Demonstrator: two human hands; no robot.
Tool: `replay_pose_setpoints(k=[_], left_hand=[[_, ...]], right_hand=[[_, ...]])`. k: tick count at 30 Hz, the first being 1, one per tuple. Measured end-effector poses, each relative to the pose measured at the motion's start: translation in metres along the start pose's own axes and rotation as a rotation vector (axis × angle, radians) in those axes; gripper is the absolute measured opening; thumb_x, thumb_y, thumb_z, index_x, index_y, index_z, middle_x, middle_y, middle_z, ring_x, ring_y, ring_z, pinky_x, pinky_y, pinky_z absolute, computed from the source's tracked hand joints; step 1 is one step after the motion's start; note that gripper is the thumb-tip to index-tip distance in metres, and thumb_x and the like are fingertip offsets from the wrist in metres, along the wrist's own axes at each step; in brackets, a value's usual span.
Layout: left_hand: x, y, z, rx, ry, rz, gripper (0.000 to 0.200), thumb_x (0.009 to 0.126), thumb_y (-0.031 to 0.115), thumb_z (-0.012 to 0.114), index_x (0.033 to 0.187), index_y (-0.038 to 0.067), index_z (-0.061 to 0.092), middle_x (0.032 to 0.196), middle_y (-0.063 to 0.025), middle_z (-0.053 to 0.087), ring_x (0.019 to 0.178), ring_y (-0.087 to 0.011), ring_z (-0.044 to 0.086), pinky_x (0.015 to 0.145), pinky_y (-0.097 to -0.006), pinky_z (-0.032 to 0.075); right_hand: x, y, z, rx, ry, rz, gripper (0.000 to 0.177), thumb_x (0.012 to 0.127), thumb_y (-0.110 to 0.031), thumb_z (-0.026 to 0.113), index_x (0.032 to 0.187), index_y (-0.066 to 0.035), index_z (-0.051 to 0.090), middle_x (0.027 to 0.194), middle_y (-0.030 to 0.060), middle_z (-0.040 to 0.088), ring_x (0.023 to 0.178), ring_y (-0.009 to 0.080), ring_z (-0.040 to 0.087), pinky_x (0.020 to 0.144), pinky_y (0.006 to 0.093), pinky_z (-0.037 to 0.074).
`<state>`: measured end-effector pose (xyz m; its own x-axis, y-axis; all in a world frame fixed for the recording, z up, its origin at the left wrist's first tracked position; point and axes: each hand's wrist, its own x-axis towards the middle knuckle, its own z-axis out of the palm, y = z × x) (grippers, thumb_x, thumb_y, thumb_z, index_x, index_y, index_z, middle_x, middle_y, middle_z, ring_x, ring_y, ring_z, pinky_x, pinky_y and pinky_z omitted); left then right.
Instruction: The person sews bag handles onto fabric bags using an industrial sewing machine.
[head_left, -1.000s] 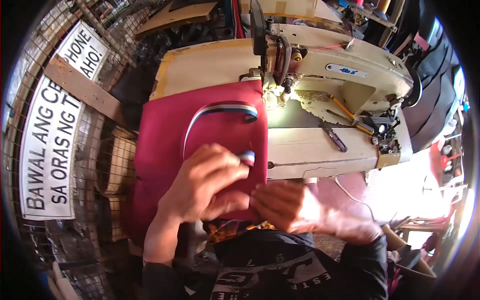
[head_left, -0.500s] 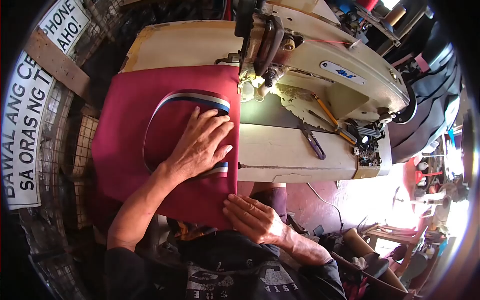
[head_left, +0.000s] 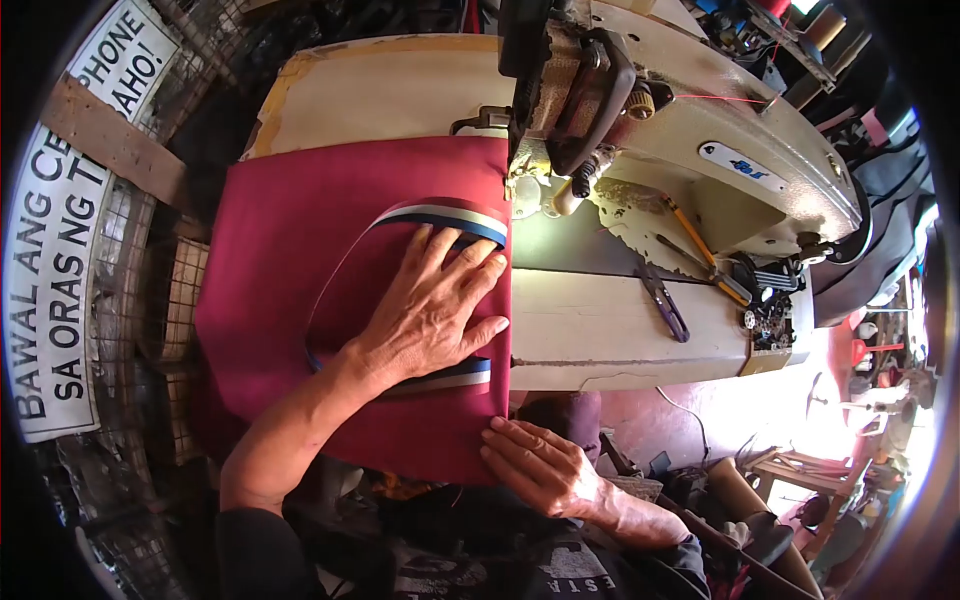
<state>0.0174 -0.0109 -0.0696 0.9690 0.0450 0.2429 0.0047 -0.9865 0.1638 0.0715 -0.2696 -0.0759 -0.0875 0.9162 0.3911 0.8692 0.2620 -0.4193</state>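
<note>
With the middle of the red cloth (head_left: 260, 250) taken as the clock's centre, the cloth lay spread over the table (head_left: 640, 340), its far corner towards one o'clock, close beside the needle end of the sewing machine (head_left: 720, 130); the striped band (head_left: 440, 213) curved on top of it, bowed out towards nine o'clock, its two ends near the cloth's straight edge at two and four o'clock; the left hand (head_left: 430, 305) rested palm down inside that curve, fingers spread, tips at the band's upper run, seemingly to keep band and cloth flat together; the right hand (head_left: 545, 467) stood at four o'clock on the near corner, fingers together, probably steadying that edge, though its thumb was hidden and I could not tell whether it pinched; the cutter (head_left: 665, 305) lay at three o'clock, apart from the cloth, perhaps so nothing snagged.
</note>
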Motion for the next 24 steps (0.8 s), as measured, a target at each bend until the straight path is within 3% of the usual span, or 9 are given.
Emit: replay_pose_setpoints(k=[10, 14, 19, 24], left_hand=[[0.020, -0.023, 0.007, -0.075, 0.103, -0.004, 0.060, 0.089, 0.041, 0.068, 0.132, 0.001, 0.055, 0.138, -0.0239, 0.047, 0.132, -0.0434, 0.042, 0.115, -0.0542, 0.033], [0.023, -0.029, 0.006, -0.096, 0.126, -0.006, 0.054, 0.087, 0.035, 0.071, 0.126, 0.000, 0.057, 0.134, -0.0221, 0.050, 0.126, -0.0421, 0.047, 0.110, -0.0519, 0.039], [0.021, -0.006, -0.020, -0.170, 0.149, -0.006, 0.038, 0.089, 0.027, 0.071, 0.117, 0.002, 0.064, 0.125, -0.0118, 0.058, 0.118, -0.0317, 0.056, 0.103, -0.0449, 0.046], [0.010, -0.013, 0.001, -0.122, 0.057, 0.011, 0.055, 0.091, 0.038, 0.069, 0.132, 0.003, 0.057, 0.140, -0.0139, 0.051, 0.136, -0.0342, 0.043, 0.114, -0.0495, 0.035]], right_hand=[[0.012, 0.023, -0.005, 0.011, 0.026, 0.037, 0.044, 0.074, -0.012, 0.066, 0.115, 0.005, 0.068, 0.125, 0.0202, 0.066, 0.123, 0.0332, 0.062, 0.101, 0.0420, 0.054], [0.013, 0.025, 0.000, 0.010, 0.047, 0.040, 0.043, 0.076, -0.012, 0.066, 0.116, 0.005, 0.067, 0.126, 0.0202, 0.066, 0.124, 0.0335, 0.062, 0.102, 0.0428, 0.053], [0.011, 0.023, 0.001, 0.003, 0.024, 0.043, 0.044, 0.078, -0.013, 0.065, 0.119, 0.005, 0.066, 0.130, 0.0204, 0.063, 0.128, 0.0339, 0.058, 0.103, 0.0433, 0.051], [0.012, 0.022, -0.001, -0.008, 0.018, 0.045, 0.044, 0.079, -0.013, 0.064, 0.120, 0.005, 0.066, 0.131, 0.0199, 0.063, 0.129, 0.0328, 0.058, 0.104, 0.0434, 0.051]])
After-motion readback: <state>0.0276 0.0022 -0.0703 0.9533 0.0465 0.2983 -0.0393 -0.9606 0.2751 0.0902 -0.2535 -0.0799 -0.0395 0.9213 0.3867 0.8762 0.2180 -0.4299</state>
